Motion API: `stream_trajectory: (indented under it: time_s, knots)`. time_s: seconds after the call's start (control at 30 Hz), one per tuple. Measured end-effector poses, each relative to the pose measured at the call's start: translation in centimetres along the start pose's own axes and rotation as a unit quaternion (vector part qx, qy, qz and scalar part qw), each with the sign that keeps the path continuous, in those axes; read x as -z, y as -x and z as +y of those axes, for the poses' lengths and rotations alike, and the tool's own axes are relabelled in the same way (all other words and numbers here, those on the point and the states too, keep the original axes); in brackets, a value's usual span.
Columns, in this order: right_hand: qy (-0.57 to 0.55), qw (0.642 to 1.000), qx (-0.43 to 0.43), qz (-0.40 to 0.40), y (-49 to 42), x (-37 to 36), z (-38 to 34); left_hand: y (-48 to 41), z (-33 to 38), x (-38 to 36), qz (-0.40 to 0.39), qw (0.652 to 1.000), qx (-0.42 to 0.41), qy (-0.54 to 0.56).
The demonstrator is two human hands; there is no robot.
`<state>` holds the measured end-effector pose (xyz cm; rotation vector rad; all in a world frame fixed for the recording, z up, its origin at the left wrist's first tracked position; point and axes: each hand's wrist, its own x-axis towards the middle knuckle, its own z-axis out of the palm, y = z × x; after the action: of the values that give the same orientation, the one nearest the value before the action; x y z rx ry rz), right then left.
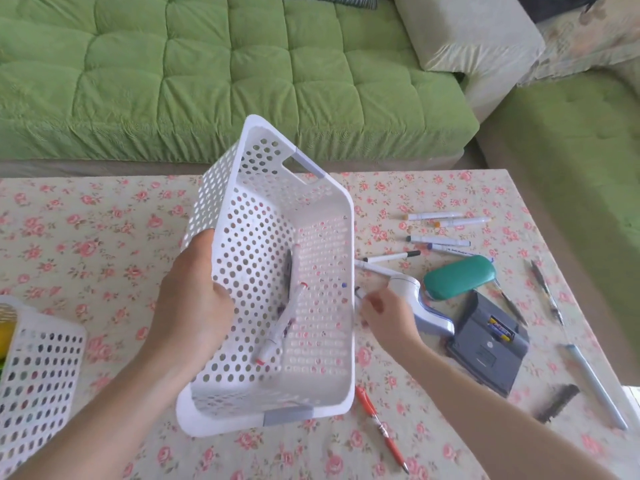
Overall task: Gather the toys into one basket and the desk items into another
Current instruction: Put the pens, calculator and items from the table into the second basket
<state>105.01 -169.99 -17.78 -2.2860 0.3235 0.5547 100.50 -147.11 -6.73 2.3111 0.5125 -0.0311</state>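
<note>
My left hand (194, 299) grips the rim of a white perforated basket (322, 386) and holds it tilted on its side above the table. Inside it lie a white marker with red caps (282, 323) and a dark pen. Just right of the basket's rim, my right hand (384, 313) pinches the end of a white marker (360, 293). More markers (446, 221) lie on the table to the right. A second white basket (41, 379) stands at the left edge with something yellow inside.
On the floral tablecloth (104, 237) right of the basket lie a green case (459, 277), a white-and-blue stapler (426, 306), a grey hole punch (488, 351), a red pen (381, 427), a comb, a light blue pencil and dark pens. A green sofa (207, 74) stands behind.
</note>
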Motion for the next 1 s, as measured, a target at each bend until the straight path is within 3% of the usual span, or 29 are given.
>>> stream_trajectory:
  time_s: [0.07, 0.17, 0.27, 0.43, 0.53, 0.63, 0.73, 1.0]
  knots:
    - [0.086, 0.992, -0.045, -0.084, 0.6, 0.1, 3.3, -0.1, -0.1, -0.2, -0.003, 1.0, 0.003, -0.01]
    - [0.248, 0.94, -0.079, -0.219, 2.1, -0.7, 7.3, -0.3, 0.0, -0.7, -0.004, 0.999, -0.001, -0.044]
    - [0.293, 0.91, -0.103, -0.276, 3.4, -2.1, 9.3, -0.4, 0.0, -0.7, 0.001, 0.998, 0.009, -0.066]
    - [0.303, 0.918, -0.103, -0.233, 4.0, -4.2, 10.1, -0.5, -0.2, -0.5, 0.003, 0.998, 0.013, -0.068]
    - [0.226, 0.957, -0.096, -0.155, 3.1, -3.8, 8.6, -0.5, 0.0, -0.3, -0.004, 0.998, 0.029, -0.063]
    - [0.239, 0.968, -0.035, -0.074, 1.0, -2.4, 5.9, -0.4, 0.3, -0.3, -0.006, 0.999, 0.023, -0.048]
    - [0.266, 0.964, 0.005, -0.033, -1.4, -1.3, 4.0, -0.8, 0.8, -0.6, 0.0, 0.999, 0.021, -0.032]
    - [0.408, 0.91, -0.018, -0.072, -3.7, -2.2, 2.7, -1.4, 1.2, -1.0, 0.006, 0.998, 0.029, -0.049]
